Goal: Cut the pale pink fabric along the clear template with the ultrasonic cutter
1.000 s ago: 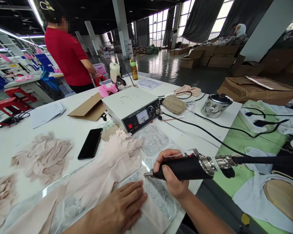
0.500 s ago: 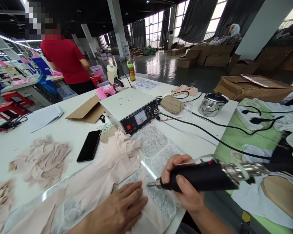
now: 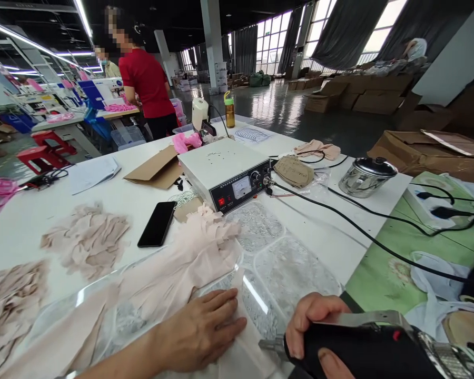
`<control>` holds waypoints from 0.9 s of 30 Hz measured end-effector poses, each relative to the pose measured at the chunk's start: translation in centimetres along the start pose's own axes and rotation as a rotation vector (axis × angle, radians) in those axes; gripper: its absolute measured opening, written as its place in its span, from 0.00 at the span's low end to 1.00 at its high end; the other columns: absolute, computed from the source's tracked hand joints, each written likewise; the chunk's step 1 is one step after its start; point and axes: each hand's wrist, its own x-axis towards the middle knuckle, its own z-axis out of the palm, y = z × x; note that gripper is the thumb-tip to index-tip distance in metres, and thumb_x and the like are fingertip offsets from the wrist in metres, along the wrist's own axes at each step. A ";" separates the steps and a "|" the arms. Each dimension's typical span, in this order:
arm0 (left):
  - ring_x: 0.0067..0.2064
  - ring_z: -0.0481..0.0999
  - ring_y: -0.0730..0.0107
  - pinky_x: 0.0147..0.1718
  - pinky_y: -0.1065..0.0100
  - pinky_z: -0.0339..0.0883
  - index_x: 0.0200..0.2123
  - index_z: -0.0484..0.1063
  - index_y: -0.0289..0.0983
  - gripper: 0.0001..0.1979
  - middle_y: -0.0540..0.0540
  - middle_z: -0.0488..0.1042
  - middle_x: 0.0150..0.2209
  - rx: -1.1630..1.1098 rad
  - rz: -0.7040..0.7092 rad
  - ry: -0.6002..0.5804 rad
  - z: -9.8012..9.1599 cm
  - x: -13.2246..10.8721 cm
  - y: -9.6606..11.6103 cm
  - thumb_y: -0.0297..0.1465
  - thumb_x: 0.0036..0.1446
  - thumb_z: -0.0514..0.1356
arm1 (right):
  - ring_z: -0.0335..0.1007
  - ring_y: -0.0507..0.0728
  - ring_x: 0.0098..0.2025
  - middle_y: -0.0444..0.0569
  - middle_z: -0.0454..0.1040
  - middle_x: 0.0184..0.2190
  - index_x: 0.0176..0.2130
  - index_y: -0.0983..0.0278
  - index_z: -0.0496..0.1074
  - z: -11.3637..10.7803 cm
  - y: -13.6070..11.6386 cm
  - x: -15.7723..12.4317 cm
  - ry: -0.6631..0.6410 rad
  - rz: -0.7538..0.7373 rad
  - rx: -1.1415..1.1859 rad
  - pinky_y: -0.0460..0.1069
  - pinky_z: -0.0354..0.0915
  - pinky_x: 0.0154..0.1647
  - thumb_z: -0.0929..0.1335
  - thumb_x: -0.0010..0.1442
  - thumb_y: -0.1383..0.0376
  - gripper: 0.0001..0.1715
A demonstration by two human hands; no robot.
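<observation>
My left hand (image 3: 203, 329) lies flat with its fingers stretched out. It presses a beige fabric piece (image 3: 243, 350) onto the clear plastic sheet (image 3: 296, 271). Wrapped round a black handheld ultrasonic tool (image 3: 363, 347) is my right hand (image 3: 319, 326), low on the right. The tool's metal tip points left, at the fabric's right side just past my left fingertips; I cannot tell if it touches. Beyond my left hand spreads a pile of beige fabric pieces (image 3: 181, 258). The tool's rear end runs out of the picture.
Behind the sheet stands a white control box (image 3: 225, 168) with a meter. Its black cable (image 3: 332, 208) crosses to the right. A phone (image 3: 157, 225), fabric heaps (image 3: 89, 237), a lidded metal mug (image 3: 365, 176) and a bottle (image 3: 229, 111) stand about. A person in red (image 3: 147, 84) is behind.
The view has turned left, so the table sits further right. The tool and my right hand have come nearer, the tip sliding down along the fabric's side. My left hand stays on the fabric.
</observation>
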 end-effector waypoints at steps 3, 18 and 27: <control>0.59 0.71 0.47 0.56 0.54 0.69 0.56 0.67 0.33 0.16 0.35 0.74 0.47 0.005 0.004 0.003 -0.2 0.0 -0.1 0.27 0.66 0.56 | 0.69 0.53 0.24 0.44 0.67 0.31 0.42 0.54 0.67 -0.1 0.3 0.1 0.004 -0.002 0.037 0.50 0.67 0.24 0.67 0.63 0.55 0.09; 0.62 0.68 0.45 0.56 0.51 0.71 0.57 0.67 0.30 0.17 0.32 0.73 0.50 -0.003 0.015 -0.082 -0.5 0.2 -0.2 0.26 0.66 0.55 | 0.71 0.49 0.28 0.42 0.67 0.35 0.44 0.55 0.62 -0.2 0.9 -0.2 -0.027 -0.069 -0.013 0.48 0.68 0.30 0.66 0.65 0.59 0.08; 0.61 0.69 0.46 0.57 0.53 0.69 0.56 0.68 0.33 0.18 0.34 0.73 0.50 -0.051 -0.007 -0.036 -0.3 -0.2 -0.1 0.26 0.63 0.59 | 0.69 0.52 0.25 0.44 0.67 0.32 0.41 0.56 0.66 0.1 0.1 -0.2 0.032 -0.025 0.020 0.50 0.68 0.25 0.68 0.63 0.56 0.09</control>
